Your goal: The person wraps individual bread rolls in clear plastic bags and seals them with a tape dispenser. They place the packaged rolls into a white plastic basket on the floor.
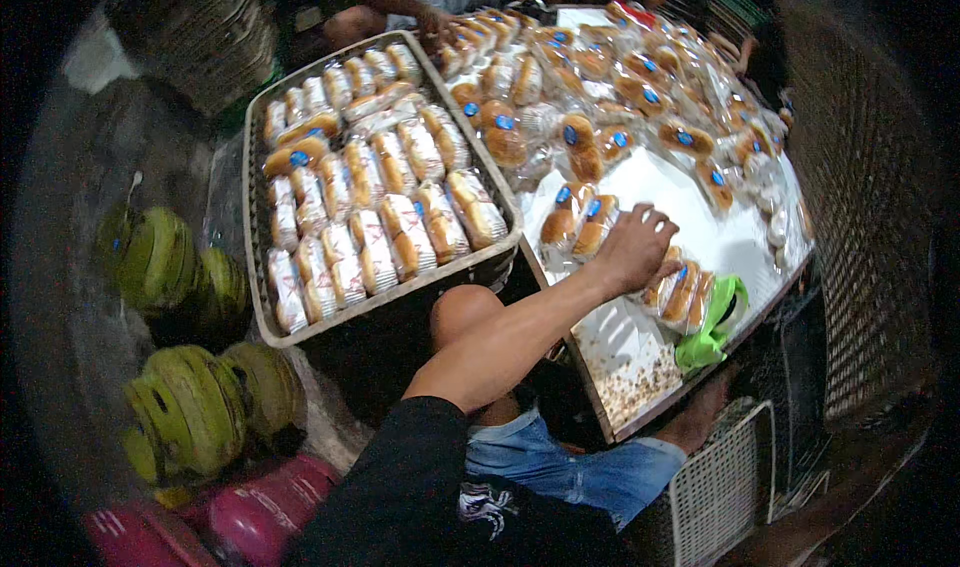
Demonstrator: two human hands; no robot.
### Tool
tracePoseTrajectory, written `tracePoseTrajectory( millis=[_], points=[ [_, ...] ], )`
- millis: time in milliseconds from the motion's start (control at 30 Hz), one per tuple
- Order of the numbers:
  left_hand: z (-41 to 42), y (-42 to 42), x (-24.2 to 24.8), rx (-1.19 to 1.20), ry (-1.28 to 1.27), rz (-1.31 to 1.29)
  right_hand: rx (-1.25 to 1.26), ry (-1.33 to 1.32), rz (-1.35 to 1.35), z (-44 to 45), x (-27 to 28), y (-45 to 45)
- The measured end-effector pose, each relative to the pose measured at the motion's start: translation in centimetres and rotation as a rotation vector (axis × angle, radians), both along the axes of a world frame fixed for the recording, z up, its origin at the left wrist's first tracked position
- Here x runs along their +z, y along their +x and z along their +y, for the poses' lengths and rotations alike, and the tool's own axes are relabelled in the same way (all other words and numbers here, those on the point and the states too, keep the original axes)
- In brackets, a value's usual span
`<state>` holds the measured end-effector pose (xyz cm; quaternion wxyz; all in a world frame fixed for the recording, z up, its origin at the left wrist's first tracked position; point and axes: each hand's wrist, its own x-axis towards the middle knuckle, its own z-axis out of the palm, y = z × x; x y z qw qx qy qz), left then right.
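Note:
My left hand (637, 246) is over the white tabletop (690, 229), palm down with the fingers apart and slightly bent. I see nothing held in it. Just left of it lie bread rolls in clear plastic (598, 225) with blue round stickers. Below the thumb is a row of wrapped rolls (679, 297), partly hidden by the hand. Against that row rests a bright green object (712, 327), its kind unclear. To the left, a plastic crate (390, 294) holds rows of wrapped rolls (365, 171). My right hand is out of view.
Many wrapped rolls (645, 94) are heaped across the table's far side. Another person's hand (439, 28) reaches to rolls beyond the crate. Green gas cylinders (187, 409) and a pink cylinder (255, 511) stand at left. A perforated plastic crate (720, 484) is at lower right.

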<state>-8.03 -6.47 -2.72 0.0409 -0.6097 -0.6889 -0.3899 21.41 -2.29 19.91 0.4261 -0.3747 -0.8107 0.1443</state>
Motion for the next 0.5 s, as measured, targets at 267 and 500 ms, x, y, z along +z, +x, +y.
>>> tracePoseTrajectory(
  millis=[267,500],
  points=[
    [-1.0,0.5,0.5,-0.162,-0.292,-0.199,0.474,0.311,0.382,-0.6,5.5,-20.2],
    [-1.8,1.5,-0.4,-0.184,-0.204,-0.23,0.931,0.574,0.284,-14.7,-1.7,-32.1]
  ],
)
